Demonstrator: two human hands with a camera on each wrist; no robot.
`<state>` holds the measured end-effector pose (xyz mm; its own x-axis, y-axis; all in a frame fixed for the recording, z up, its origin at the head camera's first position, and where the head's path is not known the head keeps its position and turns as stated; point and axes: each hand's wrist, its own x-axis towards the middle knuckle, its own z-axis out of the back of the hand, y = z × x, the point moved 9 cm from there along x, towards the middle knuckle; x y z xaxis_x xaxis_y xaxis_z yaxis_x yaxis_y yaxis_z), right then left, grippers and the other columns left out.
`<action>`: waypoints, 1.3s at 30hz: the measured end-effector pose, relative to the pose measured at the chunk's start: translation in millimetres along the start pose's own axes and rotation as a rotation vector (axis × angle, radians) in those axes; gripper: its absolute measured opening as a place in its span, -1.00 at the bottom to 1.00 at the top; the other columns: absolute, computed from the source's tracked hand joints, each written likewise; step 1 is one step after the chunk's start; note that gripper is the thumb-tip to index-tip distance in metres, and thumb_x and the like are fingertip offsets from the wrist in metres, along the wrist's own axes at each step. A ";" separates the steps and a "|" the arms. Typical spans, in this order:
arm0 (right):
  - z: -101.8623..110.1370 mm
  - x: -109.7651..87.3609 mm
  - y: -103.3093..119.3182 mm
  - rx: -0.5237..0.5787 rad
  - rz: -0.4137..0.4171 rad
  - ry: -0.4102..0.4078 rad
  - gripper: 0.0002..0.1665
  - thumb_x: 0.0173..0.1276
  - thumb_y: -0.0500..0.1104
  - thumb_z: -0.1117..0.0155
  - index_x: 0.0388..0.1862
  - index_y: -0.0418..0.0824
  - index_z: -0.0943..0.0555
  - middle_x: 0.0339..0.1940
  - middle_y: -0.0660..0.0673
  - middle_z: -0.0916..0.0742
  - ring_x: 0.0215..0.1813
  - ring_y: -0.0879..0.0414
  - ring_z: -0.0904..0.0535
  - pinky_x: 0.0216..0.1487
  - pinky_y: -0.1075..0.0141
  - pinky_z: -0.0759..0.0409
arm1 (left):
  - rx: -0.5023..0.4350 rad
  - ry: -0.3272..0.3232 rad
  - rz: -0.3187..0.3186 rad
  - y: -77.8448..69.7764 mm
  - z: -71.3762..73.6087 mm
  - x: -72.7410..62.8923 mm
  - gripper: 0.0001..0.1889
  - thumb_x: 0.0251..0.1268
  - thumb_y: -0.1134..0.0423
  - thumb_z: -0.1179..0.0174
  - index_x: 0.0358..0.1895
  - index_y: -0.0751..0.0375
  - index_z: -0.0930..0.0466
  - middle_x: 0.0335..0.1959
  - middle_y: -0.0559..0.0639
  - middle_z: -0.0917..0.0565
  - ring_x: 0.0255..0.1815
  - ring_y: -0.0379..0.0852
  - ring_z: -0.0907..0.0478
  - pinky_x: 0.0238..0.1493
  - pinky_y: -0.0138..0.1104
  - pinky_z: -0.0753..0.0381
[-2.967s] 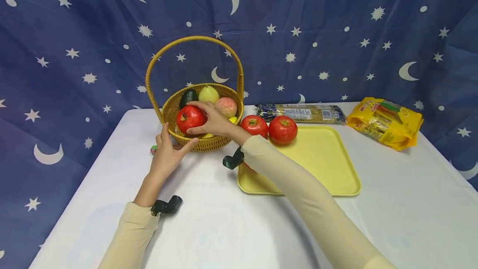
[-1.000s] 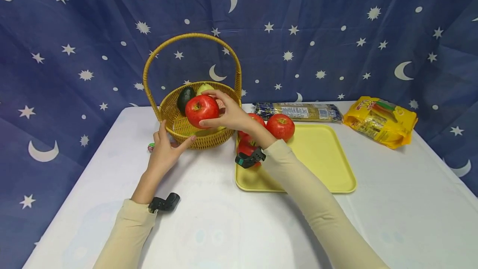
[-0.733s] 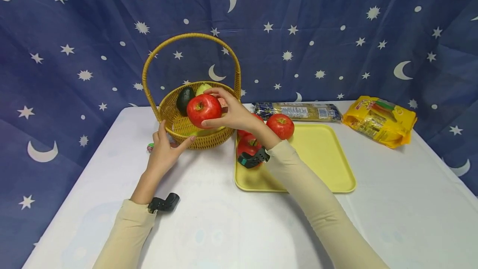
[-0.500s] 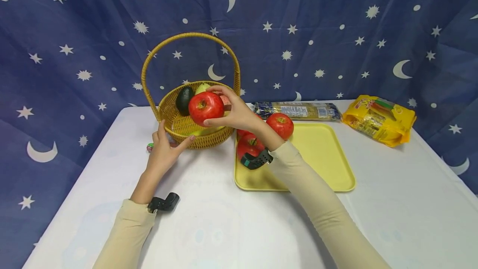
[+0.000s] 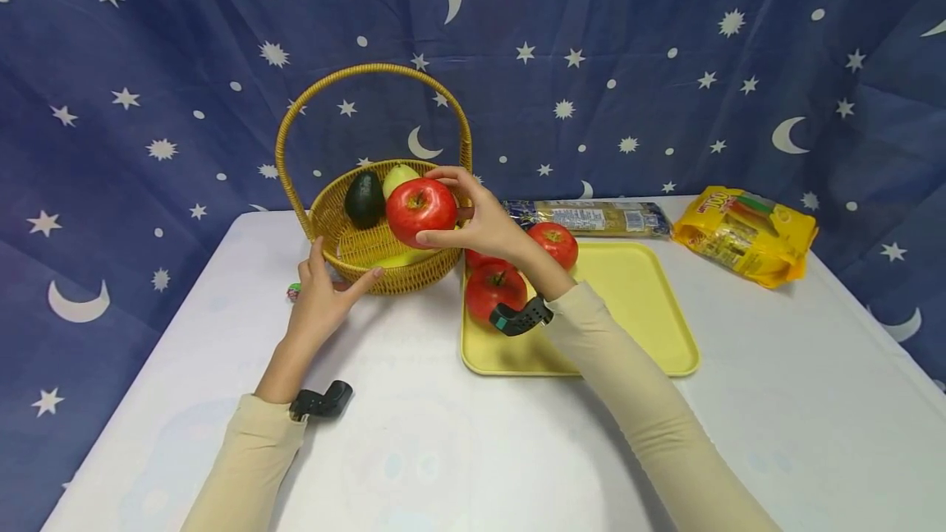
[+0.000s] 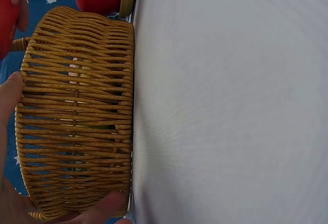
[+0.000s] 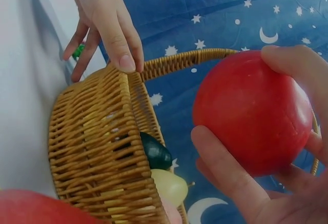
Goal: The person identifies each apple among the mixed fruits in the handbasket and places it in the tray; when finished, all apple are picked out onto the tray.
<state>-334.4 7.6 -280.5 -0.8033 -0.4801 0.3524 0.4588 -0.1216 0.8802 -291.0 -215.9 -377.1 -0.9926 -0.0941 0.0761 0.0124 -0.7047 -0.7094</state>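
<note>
In the head view my right hand [image 5: 480, 220] grips a red apple [image 5: 421, 212], held up over the right front of the wicker basket [image 5: 406, 279]. Thumb and fingers wrap this apple [image 7: 251, 111] in the right wrist view. My left hand [image 5: 321, 298] touches the basket's left front with thumb and fingers spread straight; in the left wrist view its thumb reaches the rim of the wicker wall [image 6: 77, 111]. Inside the basket lie a dark avocado [image 5: 365, 199], a pale green pear [image 5: 399, 177] and a yellow fruit [image 5: 402, 259]. A pinkish fruit [image 7: 171, 211] peeks over the rim.
Right of the basket is a yellow tray [image 5: 628, 294] with a red apple [image 5: 495, 290], another red apple [image 5: 553, 243] and a third partly hidden. Behind it lie a long clear packet [image 5: 591, 217] and a yellow bag [image 5: 746, 235]. A small green item [image 5: 293, 291] sits beside my left hand.
My right hand has lifted the red apple out of the basket and carried it rightward and toward me. My left hand stays at the basket's left front.
</note>
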 end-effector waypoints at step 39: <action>41.3 -38.9 -23.1 0.034 -0.087 0.004 -0.14 0.08 -0.01 -0.54 0.34 -0.12 -0.38 0.26 -0.19 -0.49 0.05 -0.11 -0.61 -0.02 0.00 -0.65 | 0.015 0.002 0.003 -0.7 -0.8 -1.4 0.19 0.18 -0.38 -0.16 0.57 0.15 0.42 0.38 0.49 -0.04 -0.01 0.27 -0.45 -0.07 0.06 -0.50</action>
<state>-329.4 65.0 -301.4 -0.8380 -0.4728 0.2725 0.3740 -0.1339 0.9177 -289.7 -214.8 -377.2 -0.9928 -0.0950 0.0729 0.0170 -0.7149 -0.6990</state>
